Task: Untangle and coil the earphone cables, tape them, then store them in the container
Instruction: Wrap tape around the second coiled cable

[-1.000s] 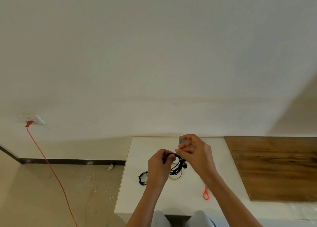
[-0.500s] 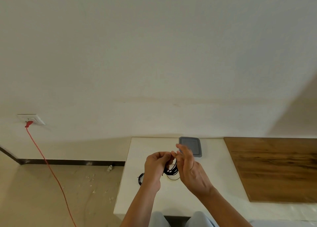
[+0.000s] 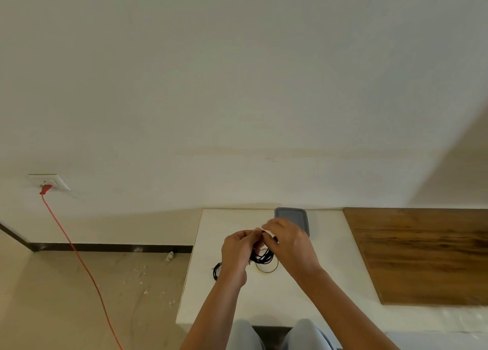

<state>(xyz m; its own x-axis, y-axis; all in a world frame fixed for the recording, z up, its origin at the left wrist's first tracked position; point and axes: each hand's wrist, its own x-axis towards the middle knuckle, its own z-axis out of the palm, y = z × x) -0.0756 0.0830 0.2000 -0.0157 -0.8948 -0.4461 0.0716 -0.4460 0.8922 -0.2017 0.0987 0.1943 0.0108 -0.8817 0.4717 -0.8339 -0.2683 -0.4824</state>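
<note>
Your left hand [image 3: 237,252] is curled closed around the upper part of a black coiled earphone cable [image 3: 262,257], fingers folded toward the palm and the thumb pressed in at the top. The loops of that coil hang below and between your two hands, above the white table [image 3: 303,294] rather than lying flat on it.

Your right hand [image 3: 289,241] meets the left at about 3 o'clock from it, fingertips bunched tight together and pinching a small pale strip of tape [image 3: 268,230] that rests against the top of the coil. Neither hand shows any open spread; both are narrowed to a pinch at the same spot.

A thin ring, likely the tape roll [image 3: 266,266], lies on the table just under the hanging loops, at 6 o'clock from your fingertips. A second black cable [image 3: 216,270] lies on the table at about 8 o'clock from your left hand, partly hidden by the wrist.

The grey container [image 3: 293,216] sits at the table's far edge, at 12 o'clock from your right hand, whose knuckles overlap its near corner in this view. A wooden board [image 3: 422,254] lies at 3 o'clock.
</note>
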